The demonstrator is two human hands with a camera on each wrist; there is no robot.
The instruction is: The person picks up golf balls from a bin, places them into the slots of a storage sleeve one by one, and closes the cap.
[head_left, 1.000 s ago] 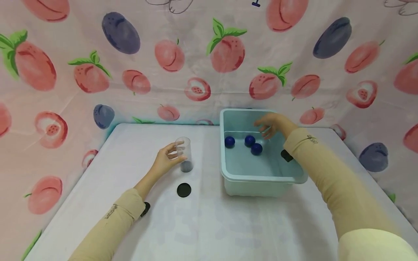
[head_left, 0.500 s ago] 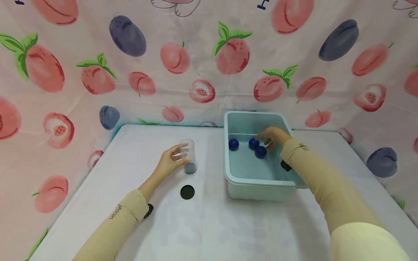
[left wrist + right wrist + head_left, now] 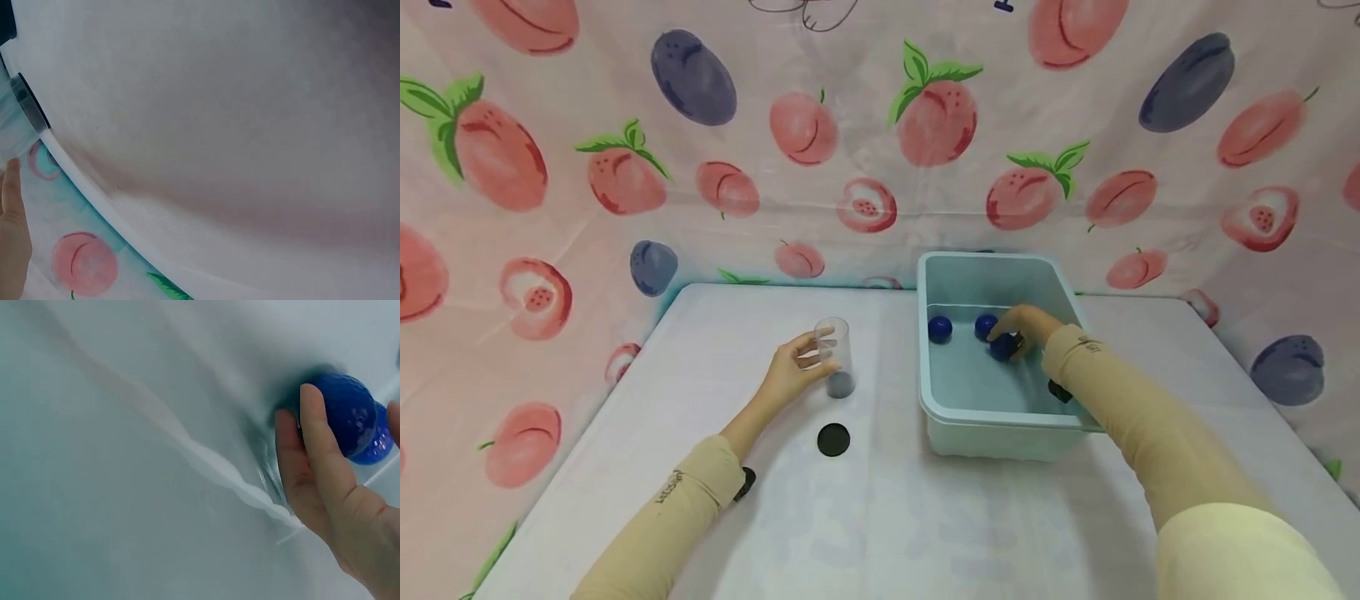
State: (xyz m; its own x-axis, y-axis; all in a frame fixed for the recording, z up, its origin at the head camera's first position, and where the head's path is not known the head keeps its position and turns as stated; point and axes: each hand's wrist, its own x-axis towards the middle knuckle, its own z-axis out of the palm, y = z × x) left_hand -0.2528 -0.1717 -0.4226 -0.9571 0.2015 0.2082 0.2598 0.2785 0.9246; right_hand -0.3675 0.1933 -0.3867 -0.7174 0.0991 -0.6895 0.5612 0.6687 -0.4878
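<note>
My left hand [image 3: 790, 371] holds a clear plastic cylinder [image 3: 841, 354] with a dark base, upright on the white table. Its thumb and fingers lie around the side. The left wrist view catches only the cylinder's lower edge [image 3: 28, 103] and part of the hand. Inside a pale blue tub [image 3: 992, 415], my right hand [image 3: 1028, 327] reaches down over the nearest dark blue golf ball [image 3: 1002, 348]. In the right wrist view, straight fingers lie along that dimpled ball [image 3: 345, 415], with the thumb at the frame's edge, seemingly apart from it. A second ball [image 3: 986, 325] sits just behind.
A third blue ball [image 3: 940, 329] lies by the tub's left wall. On the table in front of the cylinder is a flat black disc [image 3: 833, 439]. Fruit-printed cloth [image 3: 865, 125] hangs behind the table.
My right hand has come down and to the left, from above the tub's floor to the nearest ball. The left hand keeps its hold on the cylinder. The head view has shifted slightly.
</note>
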